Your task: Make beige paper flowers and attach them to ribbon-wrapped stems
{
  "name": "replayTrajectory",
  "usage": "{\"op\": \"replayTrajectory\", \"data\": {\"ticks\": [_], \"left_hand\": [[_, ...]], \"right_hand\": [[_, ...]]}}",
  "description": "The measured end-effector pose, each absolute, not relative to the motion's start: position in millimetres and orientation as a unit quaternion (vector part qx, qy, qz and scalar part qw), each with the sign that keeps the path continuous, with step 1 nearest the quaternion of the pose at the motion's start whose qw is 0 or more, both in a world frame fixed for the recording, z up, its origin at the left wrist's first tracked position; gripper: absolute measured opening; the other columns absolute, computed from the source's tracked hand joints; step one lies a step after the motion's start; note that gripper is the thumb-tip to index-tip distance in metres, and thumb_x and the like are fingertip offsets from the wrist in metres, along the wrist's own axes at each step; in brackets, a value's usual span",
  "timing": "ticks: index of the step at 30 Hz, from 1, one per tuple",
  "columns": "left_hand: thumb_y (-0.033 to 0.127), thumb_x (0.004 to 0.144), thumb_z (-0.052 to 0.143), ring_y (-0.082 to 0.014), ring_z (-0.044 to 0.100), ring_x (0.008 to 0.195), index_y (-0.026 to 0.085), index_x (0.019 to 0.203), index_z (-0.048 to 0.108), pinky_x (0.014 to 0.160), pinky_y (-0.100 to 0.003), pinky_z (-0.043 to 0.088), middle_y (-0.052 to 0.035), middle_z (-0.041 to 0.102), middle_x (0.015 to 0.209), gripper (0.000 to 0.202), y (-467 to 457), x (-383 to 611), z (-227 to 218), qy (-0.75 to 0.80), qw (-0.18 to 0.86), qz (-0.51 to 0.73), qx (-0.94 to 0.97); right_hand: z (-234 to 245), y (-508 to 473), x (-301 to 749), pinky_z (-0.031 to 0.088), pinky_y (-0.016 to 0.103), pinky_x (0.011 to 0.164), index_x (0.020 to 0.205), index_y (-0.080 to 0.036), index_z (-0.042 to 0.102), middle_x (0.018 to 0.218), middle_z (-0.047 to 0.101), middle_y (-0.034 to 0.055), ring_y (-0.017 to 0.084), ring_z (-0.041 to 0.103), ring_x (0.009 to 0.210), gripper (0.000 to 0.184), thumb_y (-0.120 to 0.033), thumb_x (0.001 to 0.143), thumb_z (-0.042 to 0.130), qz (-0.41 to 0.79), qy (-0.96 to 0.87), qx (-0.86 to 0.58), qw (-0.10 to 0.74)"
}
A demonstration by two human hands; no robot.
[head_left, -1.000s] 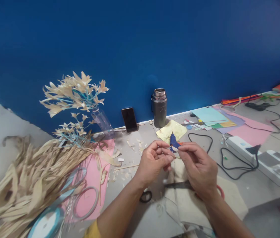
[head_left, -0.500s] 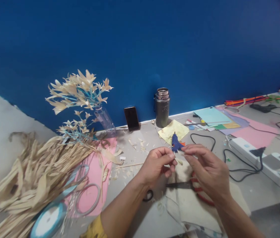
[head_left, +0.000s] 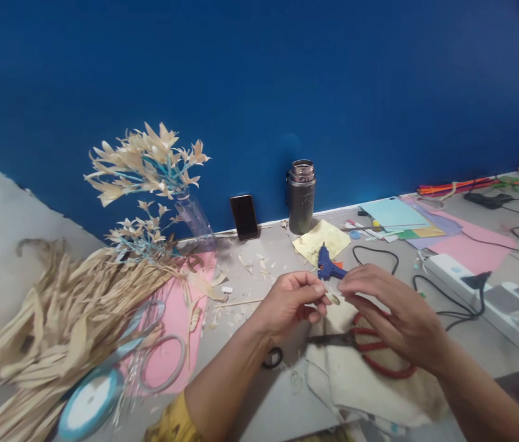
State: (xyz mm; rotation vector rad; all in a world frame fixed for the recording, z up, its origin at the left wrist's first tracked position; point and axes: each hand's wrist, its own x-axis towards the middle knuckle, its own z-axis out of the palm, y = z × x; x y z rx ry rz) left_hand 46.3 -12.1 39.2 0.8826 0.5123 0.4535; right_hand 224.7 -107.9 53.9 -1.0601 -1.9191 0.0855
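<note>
My left hand (head_left: 289, 304) is closed in a pinch on a small pale piece of dried husk (head_left: 332, 298), which pokes out past the fingertips. Just to its right, my right hand (head_left: 391, 310) hovers with fingers stretched out and the thumb apart, holding nothing I can see. Beyond both hands a blue glue gun (head_left: 328, 264) rests by a yellow paper (head_left: 321, 242). Scissors with red handles (head_left: 381, 359) lie on a cream cloth (head_left: 379, 399) beneath the right hand.
Dried husks (head_left: 70, 313) and a blue ribbon roll (head_left: 90, 405) lie at left. Husk flowers (head_left: 149, 162) stand in a clear bottle (head_left: 195, 221). A phone (head_left: 244, 218) and a steel flask (head_left: 302, 199) stand against the wall. A power strip (head_left: 457, 285) with cables is at right.
My right hand has moved a little right, away from the left fingertips, uncovering more of the red scissor handles and the husk piece. The left hand has stayed nearly in place.
</note>
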Motion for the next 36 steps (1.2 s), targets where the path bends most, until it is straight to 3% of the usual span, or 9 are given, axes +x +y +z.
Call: {"op": "replayTrajectory", "data": {"ticks": [6, 14, 18, 21, 25, 27, 30, 32, 36], "left_hand": [[0.033, 0.066, 0.085, -0.0089, 0.057, 0.052, 0.011, 0.072, 0.062, 0.046, -0.018, 0.040, -0.0055, 0.068, 0.067, 0.032, -12.1, 46.7, 38.3, 0.244, 0.853, 0.203, 0.415], [0.034, 0.068, 0.084, -0.0102, 0.061, 0.053, 0.011, 0.073, 0.062, 0.044, -0.018, 0.042, -0.0050, 0.067, 0.066, 0.032, -12.3, 46.9, 40.2, 0.238, 0.858, 0.199, 0.408], [0.029, 0.063, 0.088, -0.0093, 0.060, 0.050, 0.012, 0.072, 0.061, 0.043, -0.017, 0.041, -0.0037, 0.067, 0.064, 0.033, -11.7, 47.3, 38.6, 0.249, 0.851, 0.203, 0.415], [0.026, 0.059, 0.090, -0.0089, 0.060, 0.049, 0.012, 0.071, 0.061, 0.044, -0.016, 0.041, -0.0045, 0.068, 0.063, 0.035, -12.1, 48.6, 37.0, 0.269, 0.836, 0.221, 0.424], [0.029, 0.061, 0.090, -0.0076, 0.059, 0.050, 0.012, 0.072, 0.061, 0.046, -0.016, 0.042, -0.0042, 0.069, 0.064, 0.035, -15.1, 50.8, 37.3, 0.262, 0.812, 0.311, 0.419], [0.030, 0.061, 0.090, -0.0076, 0.059, 0.050, 0.012, 0.071, 0.060, 0.046, -0.015, 0.041, -0.0030, 0.068, 0.063, 0.036, -17.6, 51.9, 37.2, 0.242, 0.818, 0.336, 0.399], [0.031, 0.061, 0.091, -0.0079, 0.059, 0.050, 0.013, 0.072, 0.059, 0.045, -0.016, 0.040, -0.0021, 0.067, 0.063, 0.038, -21.4, 53.6, 34.9, 0.220, 0.835, 0.336, 0.376], [0.030, 0.061, 0.090, -0.0079, 0.058, 0.050, 0.013, 0.072, 0.059, 0.045, -0.016, 0.040, -0.0020, 0.067, 0.063, 0.038, -23.3, 54.3, 32.4, 0.216, 0.835, 0.339, 0.376], [0.029, 0.062, 0.090, -0.0087, 0.058, 0.049, 0.014, 0.078, 0.060, 0.046, -0.017, 0.040, -0.0015, 0.068, 0.062, 0.037, -25.0, 53.2, 28.3, 0.230, 0.825, 0.348, 0.382]], "right_hand": [[60.7, -104.7, 226.0, 0.048, 0.035, 0.087, 0.111, -0.023, 0.060, 0.097, 0.069, 0.0054, 0.020, 0.061, 0.094, 0.026, -0.005, 0.096, 0.048, 0.054, -0.800, -0.418, 0.428], [60.3, -100.7, 228.5, 0.047, 0.034, 0.079, 0.113, -0.024, 0.059, 0.097, 0.070, 0.0037, 0.018, 0.060, 0.087, 0.028, -0.007, 0.098, 0.042, 0.084, -0.833, -0.411, 0.361], [62.7, -100.2, 228.9, 0.048, 0.033, 0.077, 0.113, -0.023, 0.061, 0.097, 0.071, 0.0043, 0.018, 0.060, 0.085, 0.031, -0.006, 0.098, 0.040, 0.081, -0.837, -0.416, 0.346], [62.8, -101.8, 228.5, 0.050, 0.034, 0.081, 0.112, -0.024, 0.064, 0.100, 0.072, 0.0052, 0.019, 0.063, 0.090, 0.028, -0.009, 0.097, 0.045, 0.060, -0.825, -0.422, 0.371], [50.4, -108.3, 224.0, 0.052, 0.033, 0.083, 0.102, -0.024, 0.067, 0.099, 0.071, 0.0060, 0.022, 0.066, 0.094, 0.012, -0.021, 0.092, 0.060, -0.001, -0.677, -0.547, 0.493], [41.4, -110.3, 218.2, 0.054, 0.030, 0.074, 0.095, -0.023, 0.067, 0.093, 0.071, 0.0050, 0.020, 0.067, 0.083, 0.008, -0.027, 0.092, 0.061, 0.047, -0.566, -0.621, 0.540], [34.0, -109.0, 205.7, 0.052, 0.026, 0.061, 0.095, -0.021, 0.068, 0.084, 0.072, 0.0036, 0.018, 0.067, 0.071, 0.019, -0.039, 0.091, 0.061, 0.230, -0.513, -0.616, 0.552], [35.2, -106.5, 196.9, 0.051, 0.025, 0.059, 0.092, -0.020, 0.069, 0.079, 0.071, 0.0028, 0.017, 0.066, 0.068, 0.024, -0.043, 0.091, 0.061, 0.311, -0.505, -0.580, 0.559], [42.9, -103.2, 185.3, 0.050, 0.026, 0.061, 0.079, -0.020, 0.066, 0.072, 0.068, 0.0015, 0.017, 0.063, 0.066, 0.027, -0.044, 0.090, 0.062, 0.353, -0.490, -0.546, 0.581]]}}
